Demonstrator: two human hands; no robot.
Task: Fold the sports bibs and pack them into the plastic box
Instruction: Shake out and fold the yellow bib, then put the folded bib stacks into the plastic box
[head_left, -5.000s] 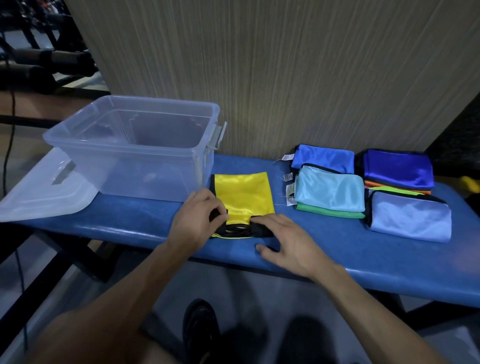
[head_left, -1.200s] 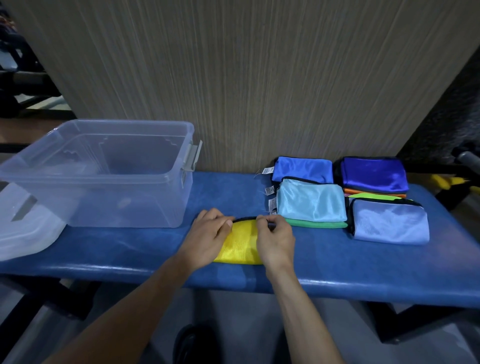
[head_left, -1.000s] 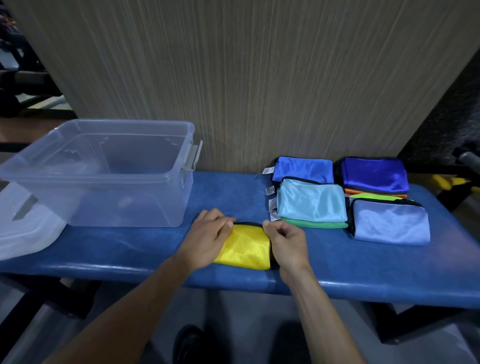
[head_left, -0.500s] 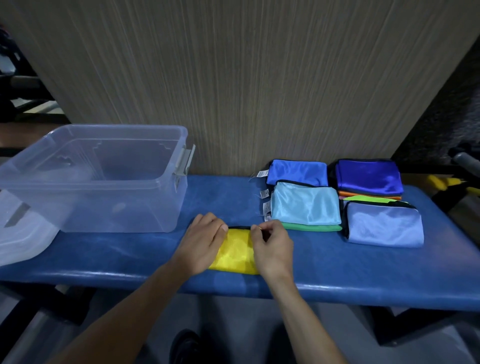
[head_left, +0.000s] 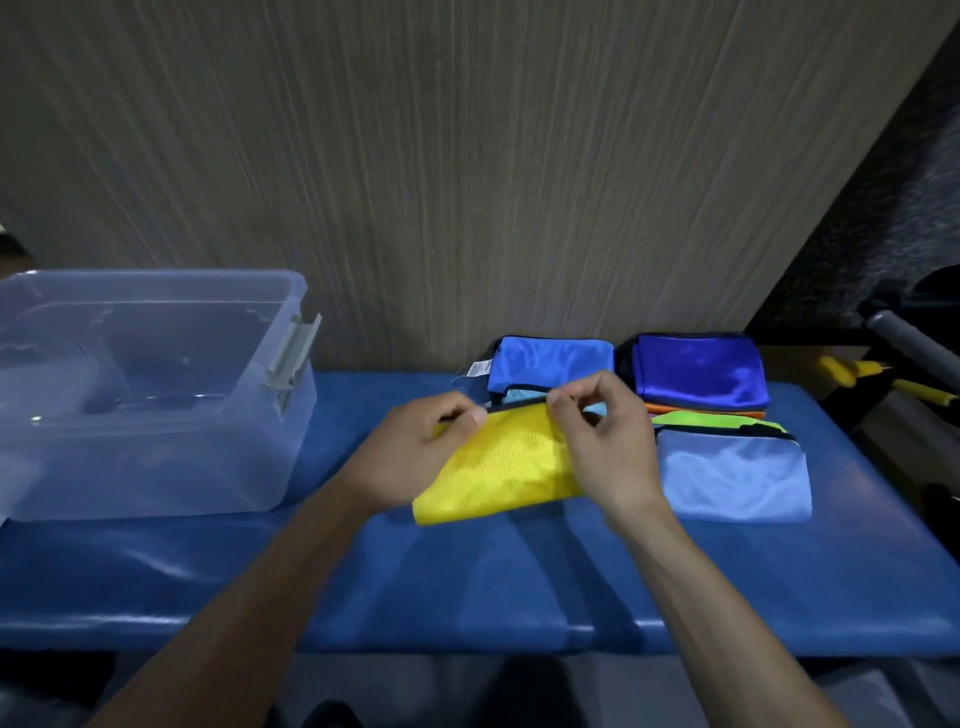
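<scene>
A folded yellow bib (head_left: 501, 465) with black trim is lifted off the blue bench (head_left: 467, 582), tilted up at its far edge. My left hand (head_left: 415, 457) grips its left side and my right hand (head_left: 605, 447) pinches its top right edge. The clear plastic box (head_left: 150, 389) stands open at the left with nothing visible inside. Folded bibs lie at the right: a blue bib (head_left: 550, 364), a royal blue bib (head_left: 701, 371) on orange and green ones, and a pale blue bib (head_left: 735, 478). A light blue bib is mostly hidden behind my hands.
A wood-grain wall (head_left: 467, 182) rises right behind the bench. Dark gym equipment with yellow parts (head_left: 883, 379) stands past the bench's right end. The box's grey latch (head_left: 291, 353) sticks out toward the bibs.
Both hands have picked the folded yellow bib up from the bench and carried it right and away, toward the folded stacks. The view has shifted right.
</scene>
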